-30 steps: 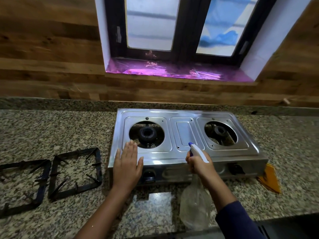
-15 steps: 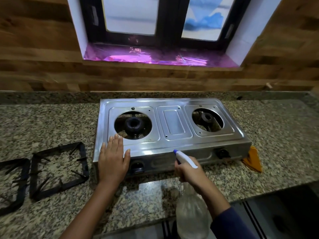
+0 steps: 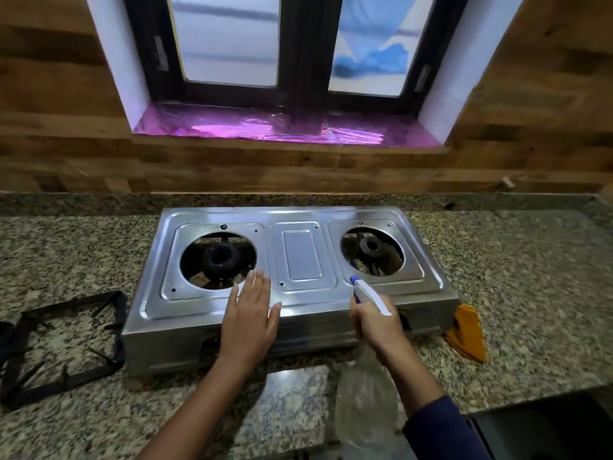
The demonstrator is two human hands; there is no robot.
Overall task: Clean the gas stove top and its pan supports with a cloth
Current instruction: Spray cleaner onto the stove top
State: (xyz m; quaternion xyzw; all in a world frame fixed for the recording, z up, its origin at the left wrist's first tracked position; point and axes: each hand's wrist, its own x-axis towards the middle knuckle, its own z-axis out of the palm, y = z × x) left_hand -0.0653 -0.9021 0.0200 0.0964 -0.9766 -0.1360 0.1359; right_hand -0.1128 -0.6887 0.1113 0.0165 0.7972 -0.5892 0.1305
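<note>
A steel two-burner gas stove [image 3: 303,254] stands on the granite counter, its pan supports taken off. My left hand [image 3: 249,317] lies flat and open on the stove's front edge, right of the left burner [image 3: 221,258]. My right hand [image 3: 376,323] grips a clear spray bottle [image 3: 365,406] whose white and blue nozzle [image 3: 366,293] points at the right burner [image 3: 371,247]. A black pan support [image 3: 66,346] lies on the counter left of the stove, with a second one [image 3: 5,343] at the frame's left edge. An orange cloth [image 3: 466,332] lies at the stove's right front corner.
The granite counter [image 3: 524,277] runs left and right of the stove, with its front edge near my arms. Behind the stove is a wood-panelled wall and a window with a purple foil-lined sill [image 3: 282,127].
My left hand slid right along the stove's front edge, from beside the left burner toward the middle. The spray bottle rose and its nozzle now aims at the right burner.
</note>
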